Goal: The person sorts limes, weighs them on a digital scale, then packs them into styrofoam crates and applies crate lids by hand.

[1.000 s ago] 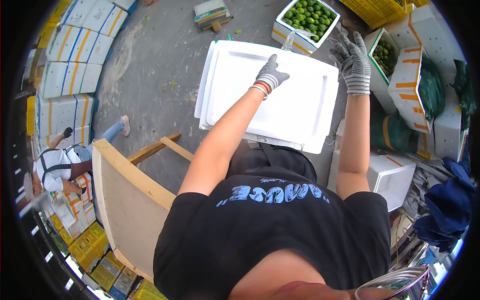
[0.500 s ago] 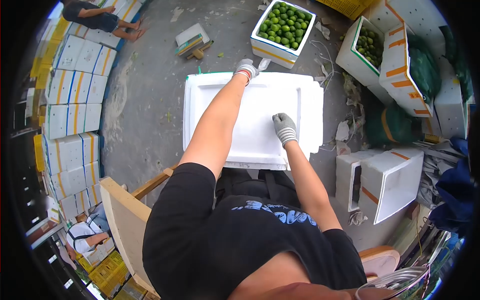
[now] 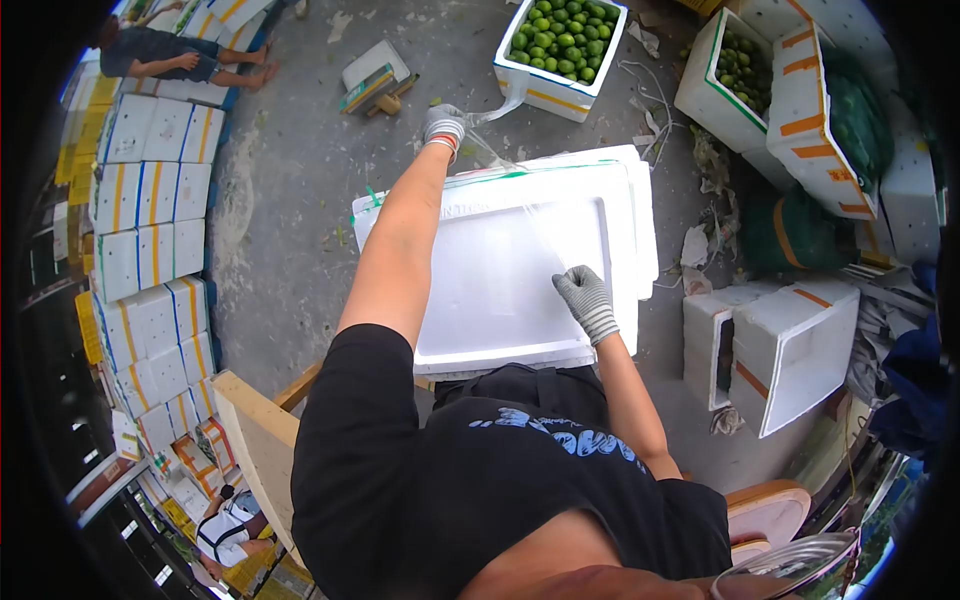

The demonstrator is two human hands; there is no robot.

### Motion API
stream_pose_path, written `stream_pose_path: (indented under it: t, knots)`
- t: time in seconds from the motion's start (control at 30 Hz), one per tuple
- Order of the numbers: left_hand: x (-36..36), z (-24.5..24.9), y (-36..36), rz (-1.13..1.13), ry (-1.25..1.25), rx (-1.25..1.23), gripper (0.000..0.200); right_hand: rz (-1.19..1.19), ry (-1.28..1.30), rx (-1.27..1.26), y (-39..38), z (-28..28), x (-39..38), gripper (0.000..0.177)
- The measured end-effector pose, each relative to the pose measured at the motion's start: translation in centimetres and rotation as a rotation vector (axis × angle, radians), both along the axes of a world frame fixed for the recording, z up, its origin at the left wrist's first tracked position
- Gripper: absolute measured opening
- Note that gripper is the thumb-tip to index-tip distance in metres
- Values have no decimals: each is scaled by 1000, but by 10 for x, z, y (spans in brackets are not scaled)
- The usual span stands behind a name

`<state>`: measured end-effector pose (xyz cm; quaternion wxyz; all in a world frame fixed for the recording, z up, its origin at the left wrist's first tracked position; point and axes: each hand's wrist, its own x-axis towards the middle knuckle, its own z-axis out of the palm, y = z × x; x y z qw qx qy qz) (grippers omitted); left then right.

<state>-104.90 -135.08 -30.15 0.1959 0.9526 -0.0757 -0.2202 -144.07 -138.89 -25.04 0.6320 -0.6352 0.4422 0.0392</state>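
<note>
My left hand point(image 3: 445, 124), in a grey glove, is closed on a strip of clear plastic film point(image 3: 512, 97) beyond the far edge of a white foam lid point(image 3: 510, 290). The film trails toward the lime box and back across the lid. Over the lid's right part, my right hand point(image 3: 586, 300), also gloved, is pinched at the lower end of a faint clear strand. The lid lies tilted on other white foam pieces point(image 3: 643, 215) in front of my body.
Beyond the lid stands a foam box of green limes point(image 3: 545, 90), with a small scale point(image 3: 376, 75) to its left. Foam boxes point(image 3: 790, 360) lie at right. Stacked boxes point(image 3: 125, 190) line the left side. Two people point(image 3: 165, 55) are at left.
My left hand has moved left and away from me, drawing out the film. My right hand has shifted slightly toward me. The top lid has turned and slid nearer my body.
</note>
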Motion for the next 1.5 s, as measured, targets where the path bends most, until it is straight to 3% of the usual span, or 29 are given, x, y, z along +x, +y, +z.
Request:
stream_pose_path:
  t: [0.17,0.33,0.43,0.6,0.67,0.73,0.77,0.83,0.9,0.93,1.0,1.07,1.1,1.23,1.33,1.43,1.5]
  knots:
    - [25,11,-10,-21,-93,74,16,36,63,-166,3,33,-3,31]
    - [51,29,3,63,-171,84,19,-98,-8,-183,-14,59,-26,34]
    - [82,18,13,-220,-261,605,24,-151,16,-241,-22,68,-27,37]
    - [79,31,21,190,-276,259,28,-84,-28,-350,-32,75,-27,37]
    - [96,43,26,254,-335,324,25,-76,-17,-387,-34,80,-31,39]
    - [111,83,60,618,-392,-116,25,-233,-62,-492,-61,68,-83,40]
    - [138,82,81,618,-106,-214,25,-459,-197,-386,-73,70,-101,40]
    - [182,71,104,570,487,-371,27,-529,-86,-285,-81,90,-102,42]
    - [113,92,57,337,478,-317,37,-395,-166,-261,-82,51,-112,43]
    - [75,110,33,229,470,-296,42,-402,-139,-299,-81,59,-96,42]
    - [36,153,7,-6,433,-9,49,-451,-209,-249,-92,75,-85,39]
    - [36,152,22,-347,342,-106,65,-502,-279,-199,-101,87,-76,36]
    - [30,155,28,-363,482,-357,66,-495,-275,-194,-103,91,-74,34]
    - [-77,255,80,-401,1014,-1375,72,-365,-287,-249,-106,87,-67,30]
    - [-122,257,94,-544,231,-936,71,-275,-339,-318,-99,72,-53,24]
    - [-168,259,98,-310,141,-843,68,-455,-422,-319,-102,78,-35,21]
    - [-189,272,109,-288,-3,-837,64,-651,-518,-272,-125,87,-42,20]
